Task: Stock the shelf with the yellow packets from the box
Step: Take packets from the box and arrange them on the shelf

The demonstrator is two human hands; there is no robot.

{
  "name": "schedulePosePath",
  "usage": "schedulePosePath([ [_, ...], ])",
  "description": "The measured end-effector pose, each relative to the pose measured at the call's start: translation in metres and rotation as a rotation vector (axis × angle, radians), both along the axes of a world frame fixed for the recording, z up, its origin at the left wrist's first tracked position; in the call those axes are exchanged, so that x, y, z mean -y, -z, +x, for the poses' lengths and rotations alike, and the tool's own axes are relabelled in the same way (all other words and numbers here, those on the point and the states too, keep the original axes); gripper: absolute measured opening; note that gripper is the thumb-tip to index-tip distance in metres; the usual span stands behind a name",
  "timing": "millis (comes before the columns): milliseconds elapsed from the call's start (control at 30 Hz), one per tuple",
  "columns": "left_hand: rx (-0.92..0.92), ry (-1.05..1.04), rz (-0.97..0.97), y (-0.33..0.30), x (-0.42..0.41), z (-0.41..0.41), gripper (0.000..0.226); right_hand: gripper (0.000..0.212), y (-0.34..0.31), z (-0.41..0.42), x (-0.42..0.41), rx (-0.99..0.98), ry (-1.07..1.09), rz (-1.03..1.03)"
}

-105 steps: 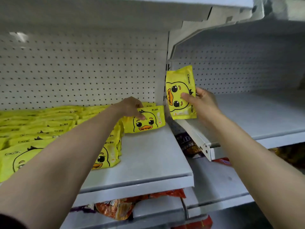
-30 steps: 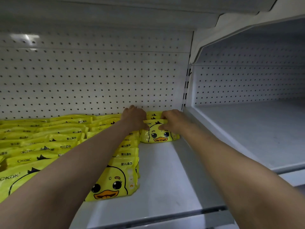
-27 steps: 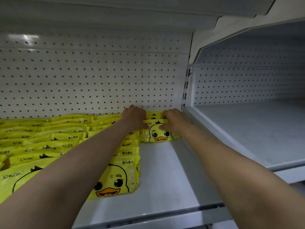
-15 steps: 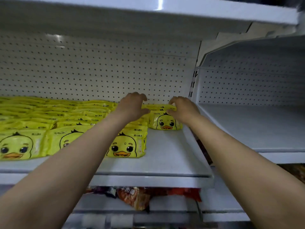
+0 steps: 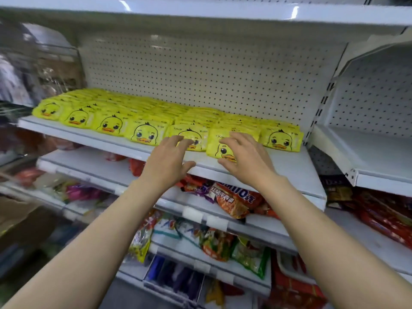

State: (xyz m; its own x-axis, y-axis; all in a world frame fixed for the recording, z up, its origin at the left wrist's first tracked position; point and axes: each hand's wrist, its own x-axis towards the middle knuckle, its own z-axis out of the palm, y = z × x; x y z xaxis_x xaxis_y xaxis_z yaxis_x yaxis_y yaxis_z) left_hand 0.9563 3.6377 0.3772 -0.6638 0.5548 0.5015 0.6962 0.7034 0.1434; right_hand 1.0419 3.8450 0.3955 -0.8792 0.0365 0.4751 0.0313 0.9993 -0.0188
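Observation:
Yellow packets [image 5: 145, 132] printed with a duck face lie in several rows along a white shelf [image 5: 289, 168], from its left end almost to its right end. The rightmost front packet [image 5: 281, 139] sits near the shelf's right upright. My left hand [image 5: 169, 162] hovers in front of the shelf edge with its fingers spread and nothing in it. To its right, my right hand [image 5: 245, 159] is also spread and empty, partly hiding one front packet [image 5: 219, 149]. The box is not in view.
Lower shelves hold red, orange and green snack bags [image 5: 234, 199]. To the right stands a bare white shelf bay [image 5: 365, 157] with a pegboard back. A blurred brown cardboard shape [image 5: 20, 217] shows at the lower left. Another shelf [image 5: 200, 14] runs overhead.
Both hands have drawn back from the packets at the rear right of the shelf to its front edge, fingers now spread. The view has pulled back and down, showing the whole row and lower shelves.

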Motion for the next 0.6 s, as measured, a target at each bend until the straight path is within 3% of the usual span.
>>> schedulePosePath([
  [267, -0.006, -0.187, 0.016, 0.015, 0.145, -0.011, 0.056, 0.054, 0.026, -0.049, 0.137, 0.052, -0.211, -0.043],
  [600, -0.009, -0.340, -0.036, 0.021, 0.358, -0.093, 0.057, 0.055, 0.038, -0.175, 0.354, 0.095, -0.369, -0.085],
])
